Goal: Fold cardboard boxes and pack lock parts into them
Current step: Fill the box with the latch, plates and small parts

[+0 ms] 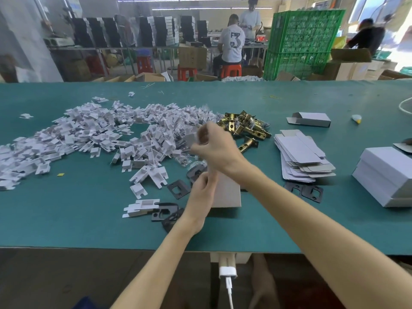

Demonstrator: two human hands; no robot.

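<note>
**Teal desk (66,219), one cardboard box (227,192) in the works**

Standing by this bench, and it's a busy one. The cardboard box sits near the front middle of the desk, its plain grey face toward the person. Their left hand (201,186) pinches its upper left edge, fingers curled on it. The right hand (215,148) is crossed over just above the box with fingers bent. It's all blur, so I can't tell if it's got hold of anything.

Behind the hands is a clump of brass latches (245,126). A big spill of white inserts (89,134) runs off to the left. Black plates (178,189) lie flat just left of the box, with more to its right. A stack of flat blanks (301,157) is further right, with one folded box (312,119) behind it. Stacked white boxes (388,175) sit at the right edge.
</note>
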